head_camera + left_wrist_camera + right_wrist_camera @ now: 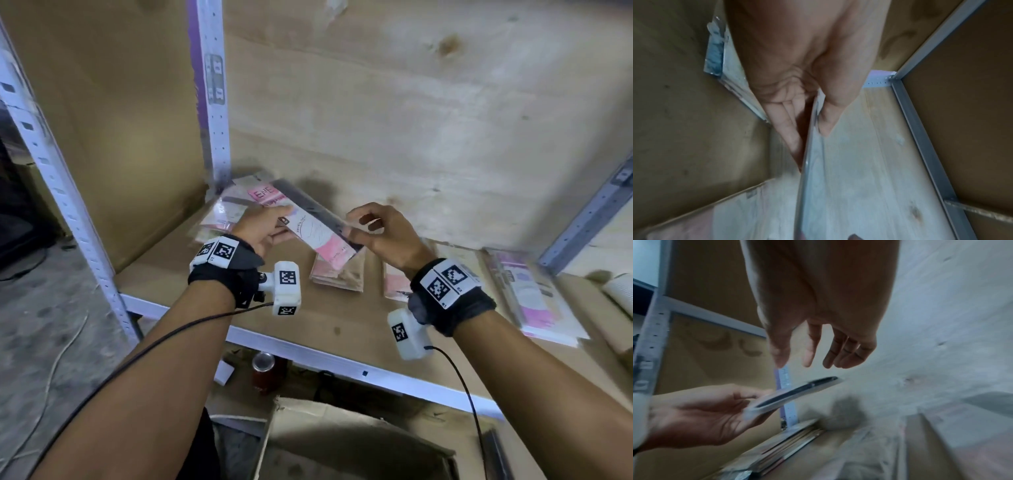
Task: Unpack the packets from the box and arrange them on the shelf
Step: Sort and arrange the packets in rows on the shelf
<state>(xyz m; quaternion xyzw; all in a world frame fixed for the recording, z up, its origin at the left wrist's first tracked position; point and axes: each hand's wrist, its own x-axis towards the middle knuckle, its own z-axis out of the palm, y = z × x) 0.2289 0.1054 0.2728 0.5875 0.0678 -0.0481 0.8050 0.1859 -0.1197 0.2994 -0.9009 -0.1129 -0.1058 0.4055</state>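
My left hand [263,229] grips a pink and white packet [310,228] with a dark strip along one side, held just above the wooden shelf [191,274]. In the left wrist view the thumb and fingers [826,116] pinch the packet's edge [816,178]. My right hand [380,233] hovers by the packet's right end with loosely bent fingers. The right wrist view shows it [818,350] apart from the packet [797,392] and holding nothing. Stacks of similar packets lie at the back left [222,212], middle [337,274] and right [534,294] of the shelf.
An open cardboard box [342,438] stands on the floor below the shelf, beside a red can [263,370]. White perforated uprights [215,102] frame the shelf's left side, and a plywood back panel [411,120] closes it. A white roll [620,291] lies at the far right.
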